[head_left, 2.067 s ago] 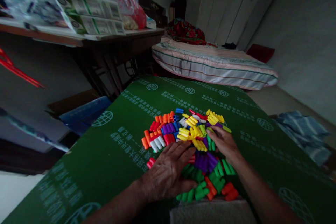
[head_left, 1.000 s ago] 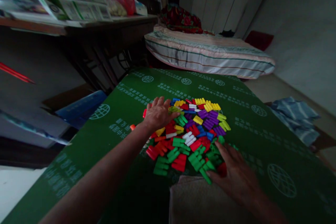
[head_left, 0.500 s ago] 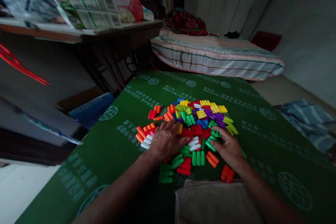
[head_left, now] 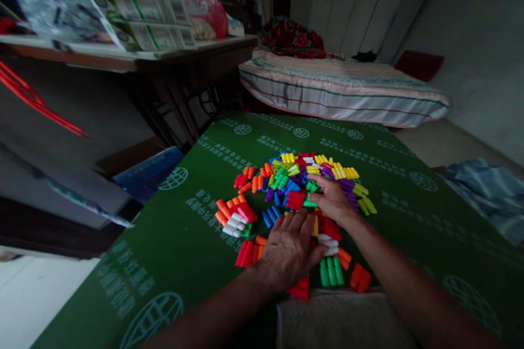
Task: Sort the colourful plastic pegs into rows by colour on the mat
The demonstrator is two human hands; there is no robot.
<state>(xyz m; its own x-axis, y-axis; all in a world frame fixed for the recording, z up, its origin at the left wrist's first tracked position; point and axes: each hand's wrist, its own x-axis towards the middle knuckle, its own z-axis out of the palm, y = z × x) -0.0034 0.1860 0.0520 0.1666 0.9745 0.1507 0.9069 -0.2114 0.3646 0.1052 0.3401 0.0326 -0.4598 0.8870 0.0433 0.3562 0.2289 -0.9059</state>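
Plastic building pieces shaped like joined tubes lie loosely spread over a green board. My left hand (head_left: 289,248) rests palm down on the near part of the pile, fingers stretched, covering several pieces. By its thumb are white pieces (head_left: 328,244) and a green piece (head_left: 331,271); a red piece (head_left: 301,287) shows under the wrist. My right hand (head_left: 333,199) reaches into the middle of the pile, thumb and forefinger apart on either side of a green piece (head_left: 312,185). A red piece (head_left: 295,199) lies just left of its thumb.
Orange, red and white pieces (head_left: 235,215) form a cluster on the left. Yellow pieces (head_left: 346,172) lie at the back. A folded cloth (head_left: 335,319) is at the board's near edge. Beyond the green board (head_left: 213,163) stand a cluttered table (head_left: 196,54) and a bed (head_left: 327,87).
My left hand has moved right and nearer, and pieces under it have shifted. My right hand has moved left and farther into the pile. The near green and red pieces now lie closer to the cloth.
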